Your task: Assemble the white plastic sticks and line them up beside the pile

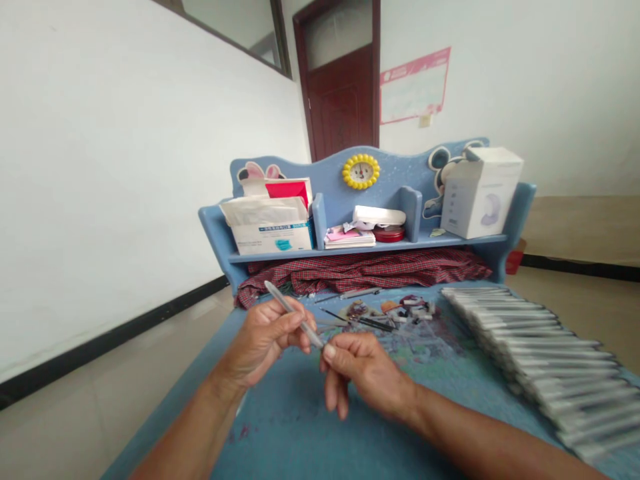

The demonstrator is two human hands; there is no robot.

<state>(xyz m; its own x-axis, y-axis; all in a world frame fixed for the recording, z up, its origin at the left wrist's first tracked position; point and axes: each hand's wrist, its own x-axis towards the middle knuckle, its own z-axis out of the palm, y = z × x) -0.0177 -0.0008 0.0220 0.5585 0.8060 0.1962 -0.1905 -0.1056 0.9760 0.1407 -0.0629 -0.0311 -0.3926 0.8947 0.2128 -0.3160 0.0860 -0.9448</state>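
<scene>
My left hand (267, 340) is closed on a thin grey pen-like stick (293, 312) that slants up to the left above a blue desk (300, 427). My right hand (363, 373) pinches the stick's lower end between thumb and forefinger, its other fingers curled down. Both hands hover just over the desk's middle. A long row of similar grey sticks (540, 353) lies side by side along the desk's right side.
Small loose parts and thin dark rods (390, 313) lie beyond my hands. A red checked cloth (365, 270) is bunched under the desk's shelf, which holds a mask box (273, 233), papers, a white box (480, 193) and a yellow clock (361, 171). A dark door stands behind.
</scene>
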